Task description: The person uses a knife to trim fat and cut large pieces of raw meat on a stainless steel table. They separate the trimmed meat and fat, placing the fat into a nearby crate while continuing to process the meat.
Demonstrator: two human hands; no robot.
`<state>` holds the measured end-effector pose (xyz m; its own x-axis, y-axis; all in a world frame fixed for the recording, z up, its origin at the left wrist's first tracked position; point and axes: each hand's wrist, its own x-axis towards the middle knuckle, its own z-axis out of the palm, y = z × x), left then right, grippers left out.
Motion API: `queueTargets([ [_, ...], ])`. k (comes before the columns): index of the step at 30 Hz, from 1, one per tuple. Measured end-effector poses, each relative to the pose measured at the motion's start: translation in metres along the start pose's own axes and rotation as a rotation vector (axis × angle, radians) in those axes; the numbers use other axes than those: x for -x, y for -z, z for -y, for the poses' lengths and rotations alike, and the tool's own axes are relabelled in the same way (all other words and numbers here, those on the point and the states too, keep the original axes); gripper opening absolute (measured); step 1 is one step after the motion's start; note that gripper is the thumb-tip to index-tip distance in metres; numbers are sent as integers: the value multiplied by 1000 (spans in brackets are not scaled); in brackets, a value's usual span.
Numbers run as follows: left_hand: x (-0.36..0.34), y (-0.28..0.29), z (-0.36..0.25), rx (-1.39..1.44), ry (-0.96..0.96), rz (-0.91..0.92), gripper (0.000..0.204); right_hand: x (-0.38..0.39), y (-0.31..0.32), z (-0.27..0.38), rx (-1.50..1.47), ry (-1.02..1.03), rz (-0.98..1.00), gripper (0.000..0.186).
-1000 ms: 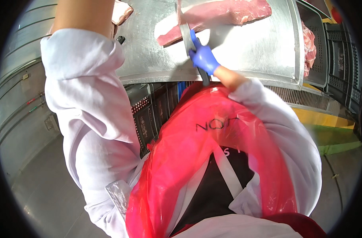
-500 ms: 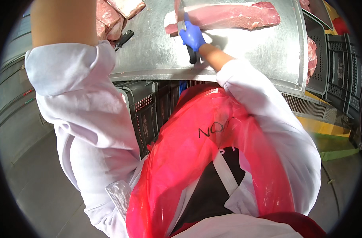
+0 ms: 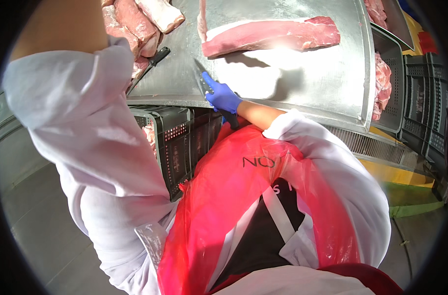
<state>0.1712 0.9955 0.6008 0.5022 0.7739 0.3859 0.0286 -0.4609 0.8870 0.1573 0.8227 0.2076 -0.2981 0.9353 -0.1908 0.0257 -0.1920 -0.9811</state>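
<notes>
My right hand (image 3: 225, 97), in a blue glove, is closed around a black-handled knife (image 3: 230, 119) near the table's front edge. Its blade points up and away, just short of the meat. Beyond it, a long pink loin of meat (image 3: 278, 37) lies across the metal table (image 3: 184, 86), pale fat along its far side. From the loin's left end a thin pale strip (image 3: 202, 19) runs up past the top of the picture. My left forearm (image 3: 62, 27) reaches out at the upper left; the left hand is beyond the picture.
Several pieces of meat (image 3: 135, 22) lie on the table's left, with a second black-handled knife (image 3: 160, 56) beside them. Below the front edge stands a dark perforated crate (image 3: 177, 152) with meat inside. At right, a grey crate (image 3: 397, 64) holds more meat (image 3: 382, 86).
My right hand has drawn the knife from the loin's left end back toward me and slightly left. A thin strip now stretches upward from that end. My left forearm has shifted left.
</notes>
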Motion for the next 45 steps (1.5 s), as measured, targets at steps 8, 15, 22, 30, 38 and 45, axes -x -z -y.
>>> queueTargets([
  [8, 45, -13, -13, 112, -56, -120, 21, 101, 125, 61, 411, -83, 451, 79],
  [15, 303, -24, 246, -223, 920, 55, 33, 281, 286, 30, 309, -320, 392, 68],
  [22, 324, -136, 291, -1065, 314, 207, 41, 252, 292, 24, 681, -326, 201, 69],
  [30, 329, -184, 259, -970, 331, 349, 17, 145, 225, -22, 913, -245, 241, 72],
  [38, 293, -38, 250, -1191, 667, -20, 39, 160, 244, -31, 1014, -165, 276, 72],
  [45, 413, 149, 111, -1219, 905, -541, 28, 236, 347, -25, 919, 186, -27, 56],
])
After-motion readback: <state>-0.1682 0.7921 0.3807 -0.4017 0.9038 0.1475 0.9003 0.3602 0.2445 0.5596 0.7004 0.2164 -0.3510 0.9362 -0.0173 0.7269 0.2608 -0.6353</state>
